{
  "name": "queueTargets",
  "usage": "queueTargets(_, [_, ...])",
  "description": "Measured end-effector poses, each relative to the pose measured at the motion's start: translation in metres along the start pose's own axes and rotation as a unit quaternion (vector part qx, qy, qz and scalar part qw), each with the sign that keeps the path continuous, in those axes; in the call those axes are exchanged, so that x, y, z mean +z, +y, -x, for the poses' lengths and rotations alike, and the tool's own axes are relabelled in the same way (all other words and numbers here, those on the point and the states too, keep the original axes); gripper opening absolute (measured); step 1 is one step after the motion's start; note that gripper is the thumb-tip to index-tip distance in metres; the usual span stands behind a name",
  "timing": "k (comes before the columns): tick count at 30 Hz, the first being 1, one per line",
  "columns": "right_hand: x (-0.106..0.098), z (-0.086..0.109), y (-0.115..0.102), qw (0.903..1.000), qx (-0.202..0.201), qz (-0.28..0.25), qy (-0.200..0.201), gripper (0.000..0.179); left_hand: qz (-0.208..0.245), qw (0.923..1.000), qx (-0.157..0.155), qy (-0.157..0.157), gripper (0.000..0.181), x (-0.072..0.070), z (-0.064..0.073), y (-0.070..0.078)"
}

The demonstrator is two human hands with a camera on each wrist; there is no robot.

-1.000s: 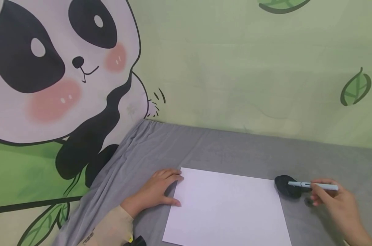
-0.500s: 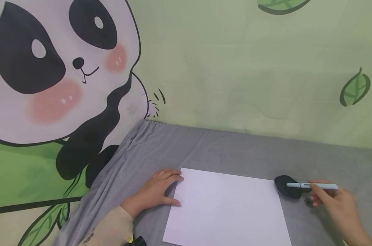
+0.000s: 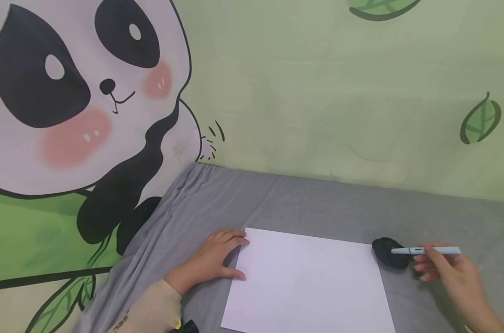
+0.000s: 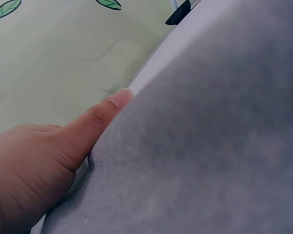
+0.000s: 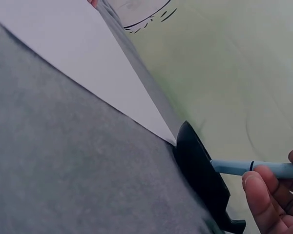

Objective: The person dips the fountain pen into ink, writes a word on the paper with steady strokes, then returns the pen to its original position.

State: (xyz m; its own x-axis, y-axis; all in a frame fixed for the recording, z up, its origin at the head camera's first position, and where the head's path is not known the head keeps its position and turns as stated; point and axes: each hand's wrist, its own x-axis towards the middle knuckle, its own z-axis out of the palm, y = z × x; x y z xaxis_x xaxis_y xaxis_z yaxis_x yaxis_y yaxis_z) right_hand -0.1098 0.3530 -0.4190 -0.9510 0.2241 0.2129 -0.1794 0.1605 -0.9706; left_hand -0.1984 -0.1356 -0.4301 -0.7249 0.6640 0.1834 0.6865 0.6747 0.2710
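A sheet of white paper [image 3: 310,282] lies on the grey cloth. My left hand [image 3: 212,254] rests at its left edge, thumb and fingers spread onto the corner area. In the left wrist view the thumb [image 4: 100,114] reaches along the paper's edge. My right hand [image 3: 456,273] pinches a light blue pen [image 3: 443,250] between thumb and fingers, level above the cloth. The pen's left end overlaps a black rounded object [image 3: 387,253] at the paper's far right corner. In the right wrist view that end meets the side of this black object [image 5: 198,163].
Grey cloth [image 3: 318,199] covers the surface up to a pale green wall [image 3: 310,101] painted with a panda [image 3: 122,175] and leaves. A small dark item [image 3: 187,326] sits by the left sleeve [image 3: 152,307] at the bottom edge.
My right hand's lower fingers have spread slightly toward the black object, and the pen has shifted a little to the right. The left hand and the paper stay as they were.
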Motion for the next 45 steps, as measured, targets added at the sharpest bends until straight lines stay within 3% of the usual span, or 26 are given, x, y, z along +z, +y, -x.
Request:
queueTargets(4, [-0.002, 0.0, -0.006, 0.9998, 0.013, 0.014, 0.005, 0.013, 0.002, 1.0, 0.001, -0.001, 0.075, -0.001, 0.0, 0.0])
queueTargets(11, [-0.002, -0.001, -0.019, 0.9957, 0.018, 0.089, 0.02, 0.004, 0.009, 1.0, 0.0, 0.0, 0.074, -0.001, 0.0, 0.0])
queueTargets(18, [0.0, 0.002, -0.032, 0.9992, 0.002, 0.04, 0.009, 0.015, 0.007, 1.0, 0.004, 0.002, 0.074, 0.0, -0.003, 0.001])
queueTargets(21, [0.001, 0.002, -0.038, 0.9979, -0.005, 0.064, -0.009, 0.021, 0.007, 1.0, 0.003, 0.0, 0.074, 0.0, -0.003, 0.001])
queueTargets(26, [0.004, 0.002, -0.048, 0.9963, -0.013, 0.075, -0.04, 0.019, 0.002, 0.9999, 0.01, 0.004, 0.073, 0.0, -0.004, 0.0])
queueTargets(30, [0.009, 0.002, -0.052, 0.9976, -0.013, 0.035, -0.058, 0.017, 0.003, 0.9999, 0.01, 0.004, 0.073, 0.0, -0.004, 0.0])
queueTargets(36, [0.021, -0.001, -0.059, 0.9978, -0.029, -0.007, -0.06, 0.016, 0.006, 0.9999, 0.01, 0.007, 0.073, 0.001, -0.004, 0.0])
queueTargets(45, [0.037, -0.004, -0.066, 0.9966, -0.027, -0.003, -0.077, 0.021, 0.002, 1.0, 0.005, 0.005, 0.074, 0.001, -0.001, -0.002])
